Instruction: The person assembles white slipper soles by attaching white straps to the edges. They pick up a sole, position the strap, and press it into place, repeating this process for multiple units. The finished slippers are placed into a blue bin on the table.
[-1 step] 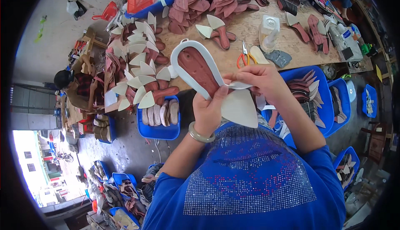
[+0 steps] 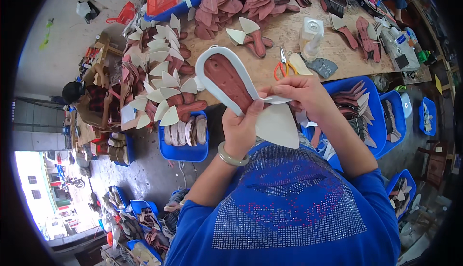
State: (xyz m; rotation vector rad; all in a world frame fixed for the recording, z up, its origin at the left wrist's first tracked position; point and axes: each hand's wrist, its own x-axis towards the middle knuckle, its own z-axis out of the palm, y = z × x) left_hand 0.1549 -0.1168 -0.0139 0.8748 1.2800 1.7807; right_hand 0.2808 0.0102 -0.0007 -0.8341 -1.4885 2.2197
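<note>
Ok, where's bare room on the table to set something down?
Bare tan wooden tabletop shows between the crossed cream-tipped red-brown pair and the clear plastic container, and along the front edge right of the flat grey scrap. Crowded: the left end, with overlapping cream-tipped rows, and the back, with piled red-brown pieces.

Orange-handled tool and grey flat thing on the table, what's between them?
In the head view, a pale, flat, rounded piece lies between the orange-handled tool and the grey flat thing.
</note>
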